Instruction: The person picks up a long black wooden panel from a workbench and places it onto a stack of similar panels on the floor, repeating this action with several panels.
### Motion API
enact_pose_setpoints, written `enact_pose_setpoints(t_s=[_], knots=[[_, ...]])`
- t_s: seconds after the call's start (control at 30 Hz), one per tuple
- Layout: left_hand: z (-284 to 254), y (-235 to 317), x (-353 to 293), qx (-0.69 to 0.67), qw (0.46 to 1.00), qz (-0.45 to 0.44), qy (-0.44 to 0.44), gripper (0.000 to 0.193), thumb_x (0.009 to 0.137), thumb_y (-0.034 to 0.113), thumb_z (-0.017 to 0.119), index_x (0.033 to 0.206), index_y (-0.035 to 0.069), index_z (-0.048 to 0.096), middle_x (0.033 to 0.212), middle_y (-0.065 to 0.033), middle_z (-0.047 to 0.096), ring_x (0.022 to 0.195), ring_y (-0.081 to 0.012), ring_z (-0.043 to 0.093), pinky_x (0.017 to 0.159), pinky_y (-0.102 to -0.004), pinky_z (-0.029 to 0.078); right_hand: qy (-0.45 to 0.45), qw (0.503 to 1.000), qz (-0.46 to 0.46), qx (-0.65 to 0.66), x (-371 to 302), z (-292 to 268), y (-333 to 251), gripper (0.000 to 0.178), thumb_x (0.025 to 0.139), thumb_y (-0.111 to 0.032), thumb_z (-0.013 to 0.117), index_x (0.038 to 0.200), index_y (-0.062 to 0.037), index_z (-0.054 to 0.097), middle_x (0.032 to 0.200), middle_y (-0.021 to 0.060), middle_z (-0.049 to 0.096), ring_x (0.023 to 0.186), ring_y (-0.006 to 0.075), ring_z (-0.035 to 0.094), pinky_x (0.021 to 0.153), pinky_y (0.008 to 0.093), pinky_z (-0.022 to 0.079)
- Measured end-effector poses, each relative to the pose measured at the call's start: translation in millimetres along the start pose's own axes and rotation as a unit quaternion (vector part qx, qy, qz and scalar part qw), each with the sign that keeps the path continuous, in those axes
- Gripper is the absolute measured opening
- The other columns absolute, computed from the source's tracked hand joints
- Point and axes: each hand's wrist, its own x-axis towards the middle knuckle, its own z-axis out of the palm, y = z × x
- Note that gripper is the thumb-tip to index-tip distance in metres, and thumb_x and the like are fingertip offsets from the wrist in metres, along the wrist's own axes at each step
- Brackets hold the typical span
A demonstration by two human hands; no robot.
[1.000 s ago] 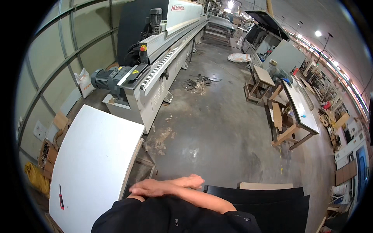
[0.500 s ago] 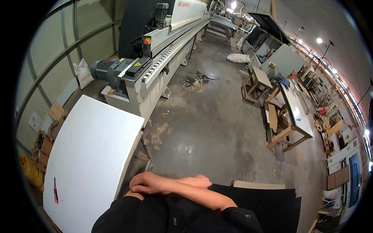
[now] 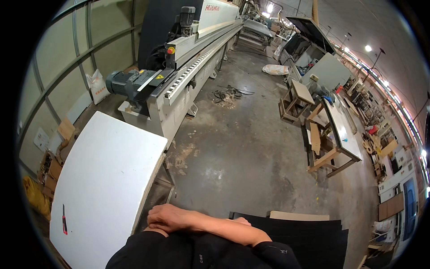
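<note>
My arms are folded across the front of my black shirt [image 3: 179, 251]. My right hand [image 3: 166, 217] lies over my left upper arm [image 3: 155, 231], its fingers curled round it. Beyond my right forearm only a small part of my left hand [image 3: 242, 221] shows; its fingers are mostly hidden. Close to my right hand stands a table with a large white board [image 3: 107, 175] on top. On that board, near its left edge, rests a red and black utility knife [image 3: 64, 219], apart from both hands.
A long edge-processing machine [image 3: 197, 58] with a grey motor [image 3: 122, 84] runs away beyond the board. Dark sheets [image 3: 309, 237] lie stacked at my right. Farther right are a wooden-legged table [image 3: 342, 130] and a small stool [image 3: 301, 92]. Tangled cable [image 3: 227, 95] lies on the floor.
My folded arms have dropped slightly, and less of my left hand shows beyond the right forearm. The view has shifted a little. The utility knife stays put.
</note>
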Motion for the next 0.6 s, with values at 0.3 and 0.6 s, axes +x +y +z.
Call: enact_pose_setpoints(t_s=[0.3,0.6], knots=[[1.2,-16.8,-13.9,-0.016,0.999,-0.024,0.033,0.026,0.078,0.019,0.058,0.099,0.003,0.061,0.099,-0.0165,0.06,0.099,-0.0339,0.054,0.084,-0.0409,0.044,0.04,0.999,-0.028,-0.011,-7.7,-1.8,-11.8,0.015,0.083,-0.019,0.056,0.08,-0.0041,0.055,0.077,0.0113,0.053,0.075,0.0302,0.052,0.064,0.0394,0.043],[-0.6,-17.0,-17.5,-0.021,0.999,-0.019,0.042,0.026,0.077,0.018,0.059,0.099,0.003,0.061,0.099,-0.0165,0.061,0.098,-0.0339,0.054,0.084,-0.0409,0.044,-0.05,0.987,0.061,-0.14,-17.4,0.5,-13.0,0.013,0.081,-0.014,0.057,0.09,-0.0037,0.056,0.081,0.0098,0.054,0.079,0.0282,0.052,0.068,0.0373,0.045]])
